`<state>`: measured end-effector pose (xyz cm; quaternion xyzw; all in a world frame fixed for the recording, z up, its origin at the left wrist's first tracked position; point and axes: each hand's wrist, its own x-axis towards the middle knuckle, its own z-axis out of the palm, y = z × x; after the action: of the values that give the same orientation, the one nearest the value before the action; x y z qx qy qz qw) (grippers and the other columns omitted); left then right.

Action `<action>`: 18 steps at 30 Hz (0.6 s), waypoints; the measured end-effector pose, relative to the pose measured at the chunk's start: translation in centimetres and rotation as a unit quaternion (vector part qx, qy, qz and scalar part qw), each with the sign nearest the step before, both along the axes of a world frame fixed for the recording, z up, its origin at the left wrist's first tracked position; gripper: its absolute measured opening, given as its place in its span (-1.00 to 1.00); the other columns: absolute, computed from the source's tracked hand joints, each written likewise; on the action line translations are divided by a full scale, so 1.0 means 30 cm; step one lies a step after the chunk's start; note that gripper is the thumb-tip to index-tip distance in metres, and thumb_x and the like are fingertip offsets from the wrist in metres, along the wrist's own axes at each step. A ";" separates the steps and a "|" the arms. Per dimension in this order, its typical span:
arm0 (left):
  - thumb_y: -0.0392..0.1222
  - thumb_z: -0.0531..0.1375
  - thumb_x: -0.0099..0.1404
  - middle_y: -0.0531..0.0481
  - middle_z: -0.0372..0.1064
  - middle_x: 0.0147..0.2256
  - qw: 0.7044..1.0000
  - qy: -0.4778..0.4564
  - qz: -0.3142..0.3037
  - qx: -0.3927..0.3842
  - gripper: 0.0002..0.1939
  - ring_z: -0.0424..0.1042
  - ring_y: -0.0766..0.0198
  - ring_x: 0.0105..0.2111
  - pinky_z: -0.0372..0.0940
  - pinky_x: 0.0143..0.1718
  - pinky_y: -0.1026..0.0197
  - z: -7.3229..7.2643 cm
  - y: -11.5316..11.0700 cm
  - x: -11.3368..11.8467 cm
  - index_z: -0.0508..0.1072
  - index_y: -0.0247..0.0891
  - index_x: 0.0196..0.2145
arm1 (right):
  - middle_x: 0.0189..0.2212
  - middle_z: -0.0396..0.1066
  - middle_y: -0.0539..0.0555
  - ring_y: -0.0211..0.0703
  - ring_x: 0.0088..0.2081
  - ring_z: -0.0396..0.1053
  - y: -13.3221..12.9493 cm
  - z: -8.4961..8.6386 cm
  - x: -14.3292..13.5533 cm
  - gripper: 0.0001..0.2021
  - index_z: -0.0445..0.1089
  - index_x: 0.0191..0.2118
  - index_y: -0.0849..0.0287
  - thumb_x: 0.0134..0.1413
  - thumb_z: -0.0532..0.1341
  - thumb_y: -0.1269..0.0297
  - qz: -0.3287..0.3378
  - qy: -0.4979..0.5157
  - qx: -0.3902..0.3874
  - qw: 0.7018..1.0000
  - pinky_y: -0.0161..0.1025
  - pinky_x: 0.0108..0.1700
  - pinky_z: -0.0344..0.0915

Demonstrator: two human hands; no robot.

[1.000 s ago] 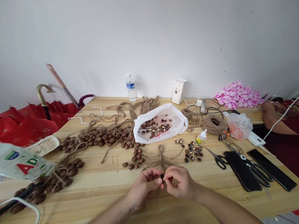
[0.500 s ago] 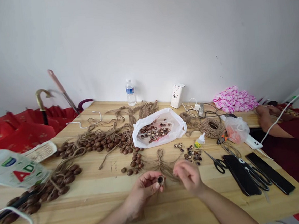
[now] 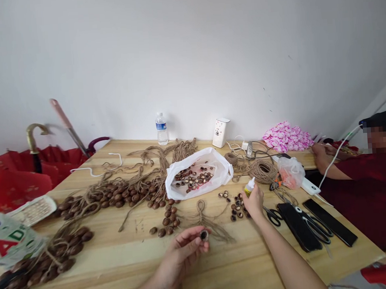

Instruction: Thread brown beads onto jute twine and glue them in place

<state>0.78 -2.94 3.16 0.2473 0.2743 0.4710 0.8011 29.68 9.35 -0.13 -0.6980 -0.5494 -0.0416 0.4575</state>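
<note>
My left hand (image 3: 187, 247) pinches a hollow brown nut shell (image 3: 204, 235), its opening turned up, over the near part of the table. My right hand (image 3: 254, 200) has its fingers round a small glue bottle (image 3: 249, 187) with a white nozzle, beside a cluster of open shell halves (image 3: 237, 206). Between my hands a looped bundle of twine (image 3: 200, 209) lies with its strands spread. Behind it a white plastic bag (image 3: 219, 173) holds many shell halves. Whole brown nuts (image 3: 169, 220) sit left of the twine.
Strung nuts (image 3: 117, 194) cover the left side. A water bottle (image 3: 161, 131) and white box (image 3: 221, 133) stand at the back. Twine coil (image 3: 262, 171), scissors (image 3: 314, 226) and black phone (image 3: 299, 227) lie right. Another person (image 3: 371, 185) sits at the right edge.
My right hand has moved right and away from the twine and taken hold of the glue bottle. My left hand still holds the shell. The view has shifted, and the other person's head now shows.
</note>
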 end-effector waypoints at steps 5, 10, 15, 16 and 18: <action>-0.28 0.37 -0.03 -0.07 0.53 -0.34 1.000 -0.028 0.003 -0.005 -0.76 0.46 0.29 -0.43 0.30 -0.29 0.24 -0.006 0.005 0.006 0.55 -0.28 -0.32 | -0.17 0.34 0.36 0.15 -0.09 0.29 -0.028 0.094 -0.027 -0.62 0.23 -0.09 0.34 -0.01 0.07 0.19 0.063 -0.013 0.009 0.998 0.12 -0.06 0.21; -0.31 0.38 -0.06 -0.07 0.53 -0.37 0.998 -0.055 0.016 -0.028 -0.74 0.47 0.31 -0.45 0.31 -0.33 0.27 -0.007 0.028 0.000 0.55 -0.30 -0.33 | -0.04 0.33 0.21 -0.02 -0.03 0.31 -0.199 0.391 -0.143 -0.54 0.13 0.11 0.16 0.07 0.15 0.26 0.325 -0.078 -0.054 0.941 -0.10 -0.04 0.27; -0.33 0.40 -0.09 -0.09 0.54 -0.35 0.997 -0.064 0.022 -0.038 -0.74 0.47 0.32 -0.47 0.32 -0.32 0.27 0.008 0.027 -0.003 0.55 -0.33 -0.35 | -0.14 0.39 0.12 -0.02 -0.14 0.36 -0.373 0.649 -0.272 -0.69 0.29 -0.04 0.05 0.06 0.20 0.26 0.429 -0.148 -0.104 0.885 -0.16 -0.14 0.30; -0.33 0.39 -0.08 -0.10 0.54 -0.34 0.997 -0.066 0.021 -0.035 -0.74 0.47 0.32 -0.46 0.32 -0.31 0.26 0.008 0.025 -0.003 0.55 -0.33 -0.34 | -0.16 0.40 0.12 -0.01 -0.17 0.37 -0.389 0.662 -0.290 -0.68 0.28 -0.04 0.05 0.04 0.22 0.24 0.418 -0.148 -0.087 0.892 -0.17 -0.18 0.31; -0.33 0.39 -0.06 -0.13 0.54 -0.32 0.997 -0.070 0.016 -0.031 -0.73 0.47 0.32 -0.45 0.32 -0.30 0.25 0.006 0.021 -0.002 0.55 -0.33 -0.32 | -0.28 0.43 0.09 -0.06 -0.29 0.39 -0.402 0.654 -0.316 -0.71 0.29 -0.11 0.07 0.01 0.24 0.23 0.370 -0.128 -0.055 0.918 -0.22 -0.30 0.30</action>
<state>0.71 -2.30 3.34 0.1844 0.2354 0.4913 0.8181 20.19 -2.70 19.49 -0.4572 -0.8240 0.0719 0.3269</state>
